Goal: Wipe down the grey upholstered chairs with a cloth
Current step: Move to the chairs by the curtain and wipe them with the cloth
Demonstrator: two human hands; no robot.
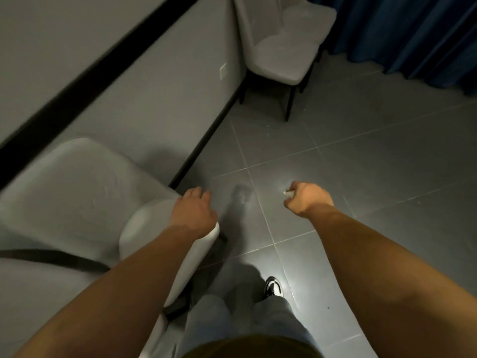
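From the head camera, looking down: the left hand (195, 211) hangs palm-down over the rounded top edge of the near grey chair (85, 200), fingers loosely curled and spread a little, holding nothing; whether it touches the upholstery or hovers just above it cannot be told. That chair sits at the lower left, its seat and back close against the wall (144, 99).

The right hand (308, 198) is out over the tiled floor (361, 164), well apart from the near chair, closed into a fist. A small pale scrap — the cloth (288, 193) — pokes out at the thumb side of the fist, most of it hidden inside the grip.

A second grey chair (281, 51) stands at the top of the view, in the corner beside the wall and a dark blue curtain (413, 32), well ahead of both hands.

Below, the person's grey trousers (273, 321) and one black-and-white shoe (273, 286) show on the tiles. The frame is somewhat blurred.
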